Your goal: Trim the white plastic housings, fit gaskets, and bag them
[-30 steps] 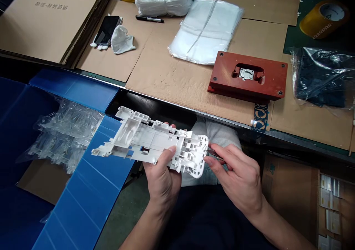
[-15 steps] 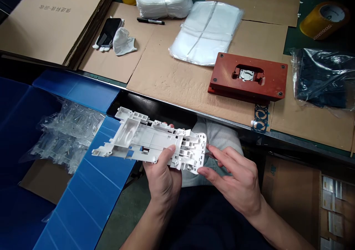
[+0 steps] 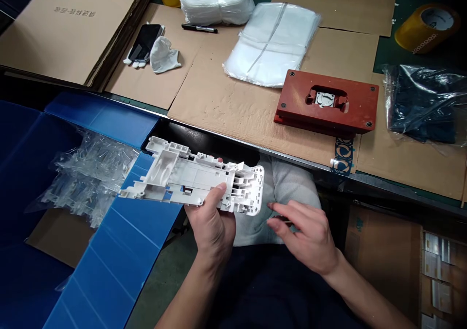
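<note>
My left hand (image 3: 213, 222) is closed around a white plastic frame (image 3: 200, 175), thumb on its upper face, the other fingers mostly hidden underneath. The frame is long, with ribs, slots and clips, and has a rounded end with rows of small holes toward my right hand. My right hand (image 3: 304, 234) is just off that end, not touching it. Between its thumb and fingers is a small thin tool (image 3: 282, 218), mostly covered by the fingers, so its exact kind is unclear.
On the cardboard-covered bench stand a red fixture block (image 3: 328, 100), plastic bag stacks (image 3: 272, 44), a tape roll (image 3: 425, 27), a phone (image 3: 146, 43), a glove (image 3: 164, 55) and a marker (image 3: 199, 28). A blue bin (image 3: 120, 241) at the left contains bagged parts (image 3: 91, 173). The bench edge (image 3: 233, 143) runs beyond the frame.
My right hand has drawn back from the frame's holed end, where its tool had been against the edge. My left hand has shifted the frame slightly left and up.
</note>
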The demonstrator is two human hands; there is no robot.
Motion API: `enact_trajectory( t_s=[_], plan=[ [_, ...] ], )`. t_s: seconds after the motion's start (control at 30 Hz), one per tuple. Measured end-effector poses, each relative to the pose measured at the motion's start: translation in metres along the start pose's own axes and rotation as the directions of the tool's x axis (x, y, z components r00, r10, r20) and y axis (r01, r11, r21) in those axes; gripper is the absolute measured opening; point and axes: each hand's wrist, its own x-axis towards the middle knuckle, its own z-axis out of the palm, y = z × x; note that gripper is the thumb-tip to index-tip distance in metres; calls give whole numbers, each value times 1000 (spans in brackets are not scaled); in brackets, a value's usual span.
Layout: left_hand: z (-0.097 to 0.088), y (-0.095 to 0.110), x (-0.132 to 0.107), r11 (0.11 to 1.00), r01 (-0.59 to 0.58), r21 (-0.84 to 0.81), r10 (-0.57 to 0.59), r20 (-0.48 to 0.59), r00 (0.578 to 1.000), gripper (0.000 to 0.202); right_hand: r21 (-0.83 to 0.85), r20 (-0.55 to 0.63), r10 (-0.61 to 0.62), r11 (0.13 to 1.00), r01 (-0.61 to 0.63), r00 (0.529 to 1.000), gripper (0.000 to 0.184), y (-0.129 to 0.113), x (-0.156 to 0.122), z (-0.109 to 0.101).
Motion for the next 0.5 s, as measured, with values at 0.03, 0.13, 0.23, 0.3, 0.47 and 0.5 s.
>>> enact_trajectory(
  t_s=[0.03,0.13,0.23,0.3,0.47,0.5],
  plan=[
    [-1,0,1,1000,0,1,0,9,1000,73,-12,-2,35,999,-36,999,18,5,-1,-1],
    [-5,0,4,1000,14,-15,-13,47,999,73,-101,10,90,991,-89,996,18,18,-4,-7],
    [-10,-1,7,998,53,-44,-49,99,994,73,-222,41,109,970,-97,993,21,27,-8,-13],
    [-15,0,9,991,119,-64,-108,146,983,75,-296,80,118,951,-89,990,21,31,-9,-18],
    [-24,11,12,873,471,-130,-397,373,839,63,-604,234,153,797,20,960,40,36,-4,-45],
    [-25,14,12,825,552,-121,-463,414,784,58,-638,251,147,768,49,957,40,36,-1,-53]
  ],
)
